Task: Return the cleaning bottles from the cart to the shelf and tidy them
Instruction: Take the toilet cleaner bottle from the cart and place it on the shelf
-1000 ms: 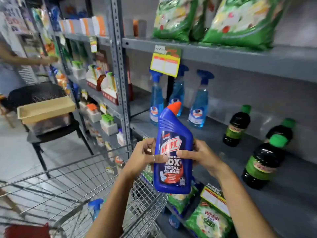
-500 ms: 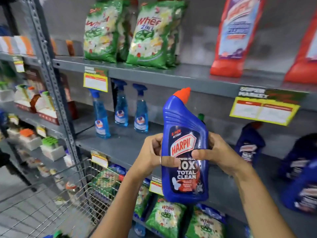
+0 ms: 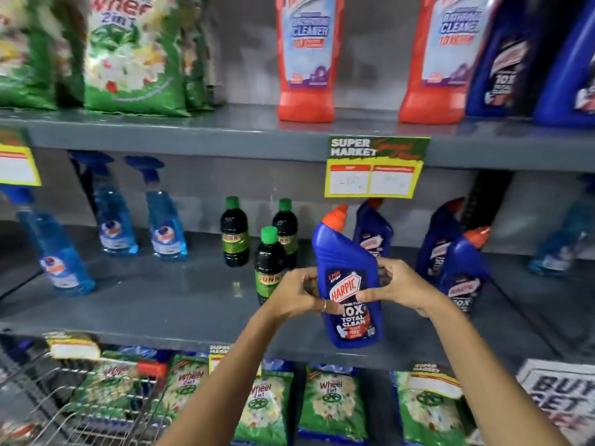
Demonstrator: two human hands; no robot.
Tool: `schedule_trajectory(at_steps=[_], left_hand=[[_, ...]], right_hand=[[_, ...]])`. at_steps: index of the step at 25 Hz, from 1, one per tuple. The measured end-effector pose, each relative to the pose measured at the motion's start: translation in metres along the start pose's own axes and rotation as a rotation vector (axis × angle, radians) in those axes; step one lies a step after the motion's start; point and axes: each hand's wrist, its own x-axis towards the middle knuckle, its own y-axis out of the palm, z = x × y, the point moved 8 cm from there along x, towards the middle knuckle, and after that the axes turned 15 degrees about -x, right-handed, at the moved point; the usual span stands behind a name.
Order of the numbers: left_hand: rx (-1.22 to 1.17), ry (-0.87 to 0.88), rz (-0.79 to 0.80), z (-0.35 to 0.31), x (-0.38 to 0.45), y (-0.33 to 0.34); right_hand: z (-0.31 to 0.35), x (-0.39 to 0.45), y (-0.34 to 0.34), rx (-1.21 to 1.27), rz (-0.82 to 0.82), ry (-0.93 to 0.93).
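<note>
A blue Harpic bottle (image 3: 346, 272) with an orange cap is held upright between both hands, above the front edge of the grey middle shelf (image 3: 180, 304). My left hand (image 3: 297, 292) grips its left side, my right hand (image 3: 397, 286) its right side. Other blue Harpic bottles (image 3: 458, 265) stand on the same shelf just behind and to the right. Three dark bottles with green caps (image 3: 269, 262) stand just left of the held bottle. The wire cart (image 3: 80, 410) shows at the bottom left corner.
Blue spray bottles (image 3: 164, 223) stand at the left of the middle shelf. Red cleaner bottles (image 3: 306, 56) and green detergent bags (image 3: 135, 56) fill the top shelf. A price tag (image 3: 375, 169) hangs from its edge. More green bags (image 3: 333, 400) sit below.
The view has swung right along the shelves and away from the cart. Both hands carried the Harpic bottle toward the middle shelf, beside the other blue bottles.
</note>
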Motion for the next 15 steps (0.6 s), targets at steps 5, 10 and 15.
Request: schedule_trajectory(at_steps=[5,10,15], left_hand=[[0.247,0.081,-0.041,0.027,0.059,0.02],[0.308,0.012,-0.059,0.056,0.099,0.036],[0.268,-0.037,-0.137,0.071,0.114,0.046]], right_hand=[[-0.055,0.008,-0.026,-0.034,-0.179,0.119],[-0.092,0.016,-0.034,-0.013,-0.312,0.202],[-0.108,0.018,-0.04,0.034,-0.359,0.228]])
